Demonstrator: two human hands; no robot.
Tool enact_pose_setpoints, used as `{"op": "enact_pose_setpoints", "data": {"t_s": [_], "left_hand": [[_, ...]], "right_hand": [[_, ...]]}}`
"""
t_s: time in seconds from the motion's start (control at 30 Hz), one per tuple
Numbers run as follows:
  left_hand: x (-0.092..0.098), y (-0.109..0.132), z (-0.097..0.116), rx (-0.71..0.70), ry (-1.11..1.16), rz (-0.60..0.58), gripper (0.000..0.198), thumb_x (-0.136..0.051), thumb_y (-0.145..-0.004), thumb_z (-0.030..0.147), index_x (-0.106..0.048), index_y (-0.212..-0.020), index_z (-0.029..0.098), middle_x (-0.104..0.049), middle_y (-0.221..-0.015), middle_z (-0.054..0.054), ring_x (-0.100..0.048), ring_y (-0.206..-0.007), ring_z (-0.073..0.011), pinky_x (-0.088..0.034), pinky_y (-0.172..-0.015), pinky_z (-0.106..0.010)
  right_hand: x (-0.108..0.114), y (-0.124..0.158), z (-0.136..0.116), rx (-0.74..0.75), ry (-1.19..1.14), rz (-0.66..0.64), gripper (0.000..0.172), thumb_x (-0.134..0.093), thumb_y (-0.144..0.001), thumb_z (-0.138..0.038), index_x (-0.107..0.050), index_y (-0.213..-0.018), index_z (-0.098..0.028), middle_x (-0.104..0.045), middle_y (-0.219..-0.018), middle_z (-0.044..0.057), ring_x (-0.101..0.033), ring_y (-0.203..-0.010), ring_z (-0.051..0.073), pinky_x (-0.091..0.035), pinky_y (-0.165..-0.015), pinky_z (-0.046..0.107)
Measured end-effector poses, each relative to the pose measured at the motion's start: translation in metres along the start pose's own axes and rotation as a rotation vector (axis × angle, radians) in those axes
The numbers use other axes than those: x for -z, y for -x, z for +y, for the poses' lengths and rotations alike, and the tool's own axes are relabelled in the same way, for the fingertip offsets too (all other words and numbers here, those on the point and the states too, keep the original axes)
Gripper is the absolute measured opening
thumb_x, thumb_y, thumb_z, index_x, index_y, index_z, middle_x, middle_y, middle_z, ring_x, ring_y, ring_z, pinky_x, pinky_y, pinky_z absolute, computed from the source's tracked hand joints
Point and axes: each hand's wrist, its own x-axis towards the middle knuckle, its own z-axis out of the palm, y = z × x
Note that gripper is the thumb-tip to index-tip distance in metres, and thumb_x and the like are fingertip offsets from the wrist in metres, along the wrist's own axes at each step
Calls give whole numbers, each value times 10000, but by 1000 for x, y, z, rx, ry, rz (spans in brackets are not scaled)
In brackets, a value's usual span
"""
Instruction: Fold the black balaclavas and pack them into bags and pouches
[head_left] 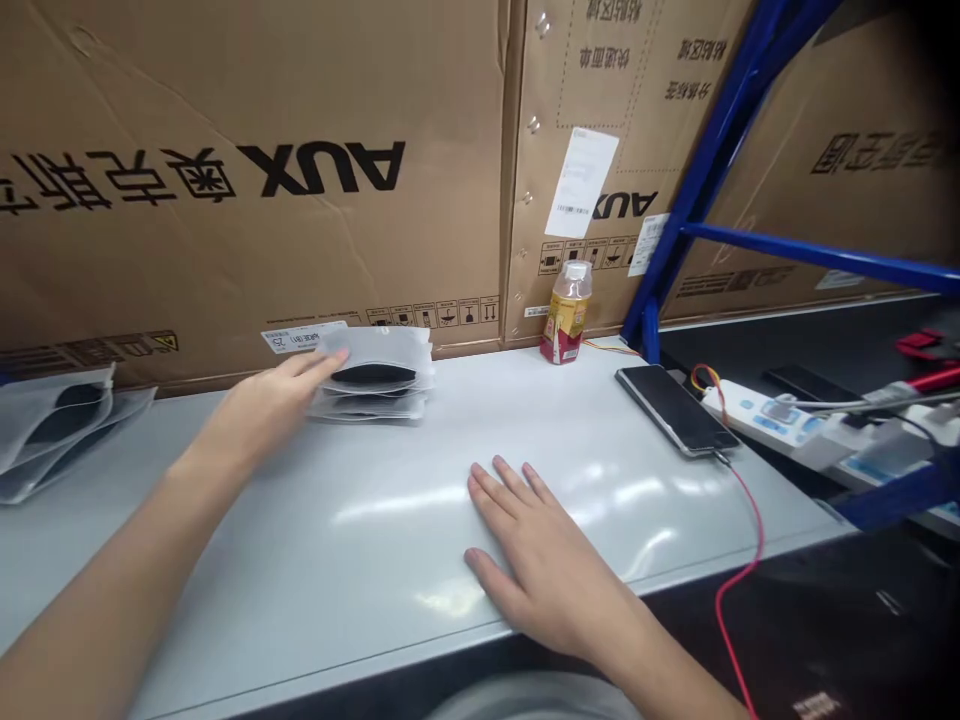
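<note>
A stack of frosted plastic pouches (373, 375) with dark items inside lies at the back of the light grey table (360, 590), against a large carton. My left hand (274, 405) reaches to the stack's left edge, its fingertips on the pouches; the fingers are partly blurred and close together. Flat on the table, right of centre, my right hand (536, 555) rests palm down with its fingers spread and nothing in it. More pouches (60, 425) with dark contents lie at the far left of the table.
Large brown cartons (247, 90) stand behind the table. A red and yellow bottle (568, 312) stands at the back. To the right are a phone (677, 410) on a red cable (756, 540), a blue metal frame (694, 190) and white power strips (772, 415).
</note>
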Motion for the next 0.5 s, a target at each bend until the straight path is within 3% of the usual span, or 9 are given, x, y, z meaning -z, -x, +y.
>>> {"op": "enact_pose_setpoints", "data": {"t_s": [0.1,0.17,0.23,0.27,0.33,0.4,0.43,0.5], "left_hand": [[7,13,6,-34,-68,104,460,-311,-1121,271,-733,-1260,152,-765,-1140,3,-762,-1068,-237,-577,-1010,-450],[20,31,29,-105,-76,162,297,-502,-1071,271,-752,-1215,199,-772,-1032,51,-750,-1063,-217,-539,-1069,-466],[35,55,65,-213,-32,195,210,-669,-977,237,-758,-1161,288,-786,-974,91,-744,-1020,-177,-535,-1092,-406],[41,69,85,-289,21,196,207,-694,-948,225,-752,-1133,299,-795,-1026,82,-739,-1028,-168,-546,-1083,-369],[47,94,122,-344,217,129,181,-685,-915,212,-740,-1085,238,-742,-1305,-47,-624,-1328,-284,-534,-1125,-442],[45,114,145,-295,272,0,272,-621,-885,185,-726,-1129,245,-586,-1547,-66,-454,-1503,-343,-526,-1144,-500],[43,121,149,-282,274,-38,377,-591,-865,170,-708,-1215,249,-518,-1611,-58,-406,-1536,-349,-526,-1146,-511],[35,129,148,-267,263,-83,628,-544,-832,127,-595,-1446,249,-435,-1670,-47,-383,-1552,-338,-507,-1166,-516]], "right_hand": [[0,-1,2,8,-17,-13,679,-419,-1077,-464,-298,-1666,-147,-304,-1723,70,-197,-1615,345,-184,-1320,585],[0,0,3,15,-13,3,674,-423,-1079,-463,-304,-1663,-146,-319,-1719,76,-211,-1610,351,-198,-1313,588],[-1,1,4,27,20,47,652,-446,-1076,-430,-333,-1648,-139,-358,-1703,98,-248,-1597,359,-230,-1297,595],[-2,2,3,41,48,80,630,-468,-1071,-409,-370,-1628,-132,-393,-1685,118,-284,-1582,369,-253,-1282,602],[-3,5,-2,109,110,162,493,-518,-1053,-333,-532,-1501,-128,-564,-1557,155,-456,-1473,366,-362,-1206,576],[-4,7,-11,237,160,218,224,-564,-1019,-226,-685,-1193,-155,-753,-1217,123,-664,-1149,289,-508,-986,456],[-5,8,-16,310,181,238,111,-580,-998,-182,-686,-1032,-177,-767,-1023,78,-680,-945,238,-517,-834,394],[-8,8,-28,437,213,273,133,-595,-981,-147,-616,-868,-214,-687,-782,0,-578,-689,182,-420,-627,347]]}}
